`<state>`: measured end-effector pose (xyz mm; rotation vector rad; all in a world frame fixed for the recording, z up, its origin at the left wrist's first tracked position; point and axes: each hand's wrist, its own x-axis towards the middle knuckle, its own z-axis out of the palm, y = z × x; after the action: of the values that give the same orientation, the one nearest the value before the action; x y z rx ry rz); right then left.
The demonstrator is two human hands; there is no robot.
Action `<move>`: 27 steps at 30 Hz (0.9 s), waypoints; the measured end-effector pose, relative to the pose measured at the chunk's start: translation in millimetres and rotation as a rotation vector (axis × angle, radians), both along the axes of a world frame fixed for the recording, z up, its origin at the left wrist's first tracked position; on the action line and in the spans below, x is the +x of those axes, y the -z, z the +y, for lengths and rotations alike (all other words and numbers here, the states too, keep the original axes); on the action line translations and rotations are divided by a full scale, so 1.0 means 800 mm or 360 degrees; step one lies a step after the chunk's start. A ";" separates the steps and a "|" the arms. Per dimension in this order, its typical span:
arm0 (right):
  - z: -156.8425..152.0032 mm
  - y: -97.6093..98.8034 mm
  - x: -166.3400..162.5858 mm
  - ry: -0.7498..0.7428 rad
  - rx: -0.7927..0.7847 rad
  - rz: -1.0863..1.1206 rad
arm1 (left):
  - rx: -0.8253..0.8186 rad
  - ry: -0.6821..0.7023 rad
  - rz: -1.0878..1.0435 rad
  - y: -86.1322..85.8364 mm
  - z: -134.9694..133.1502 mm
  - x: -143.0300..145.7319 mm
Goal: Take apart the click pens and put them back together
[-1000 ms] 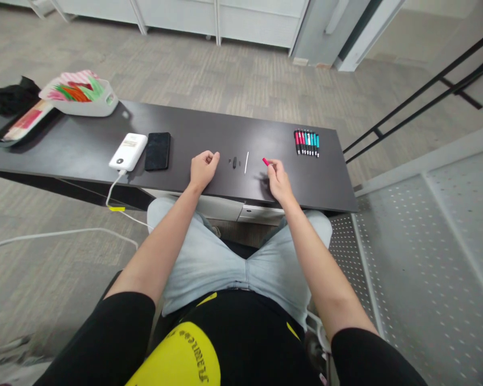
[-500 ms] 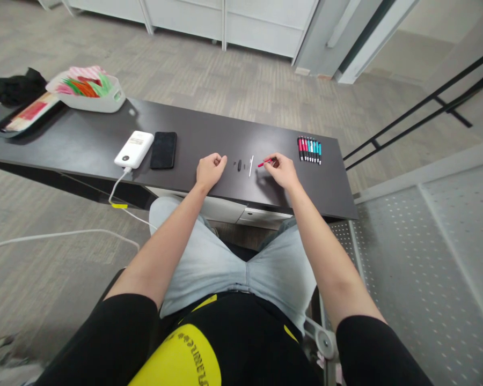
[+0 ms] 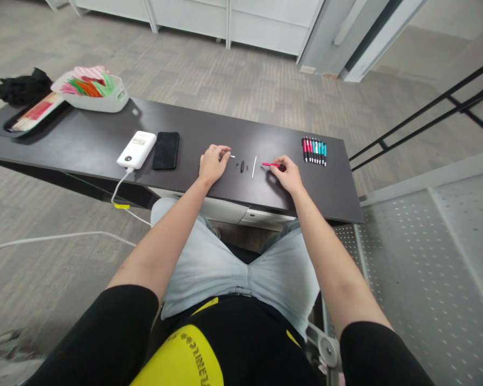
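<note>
My right hand (image 3: 287,172) rests on the dark table (image 3: 84,145) and pinches a red pen barrel (image 3: 270,164) that points left. My left hand (image 3: 212,162) is curled, its fingertips pinching a small white part (image 3: 232,156). Between the hands lie a small black piece (image 3: 242,166) and a thin white refill (image 3: 254,166). A row of several red, black and teal pens (image 3: 314,149) lies to the right of my right hand.
A white power bank (image 3: 137,149) with a cable and a black phone (image 3: 166,150) lie left of my left hand. At the far left stand a white basket (image 3: 89,90) of coloured items and a dark tray (image 3: 22,115). My knees are under the table edge.
My right hand turned the red barrel from upright to lying flat, pointing left. My left hand opened slightly and now pinches a small white part at its fingertips.
</note>
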<state>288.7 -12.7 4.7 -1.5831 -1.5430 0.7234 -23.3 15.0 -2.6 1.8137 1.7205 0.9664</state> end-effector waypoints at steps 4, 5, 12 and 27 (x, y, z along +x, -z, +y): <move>-0.001 0.013 0.004 -0.0024 0.0009 -0.0013 | -0.0079 0.0147 0.0211 -0.006 0.009 0.002; 0.001 0.016 0.005 -0.0044 0.0012 -0.0024 | -0.0085 0.0144 0.0234 -0.007 0.010 0.003; 0.012 0.030 0.031 -0.0159 0.0149 -0.0212 | -0.0075 0.0059 0.0237 -0.007 0.008 0.007; -0.006 0.020 0.014 -0.0261 0.0278 -0.0536 | 0.0074 -0.0094 0.0069 -0.003 0.005 0.002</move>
<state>299.7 -17.9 -11.1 -1.5139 -1.9424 0.4061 -22.0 18.7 -0.3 1.8346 1.8012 1.0055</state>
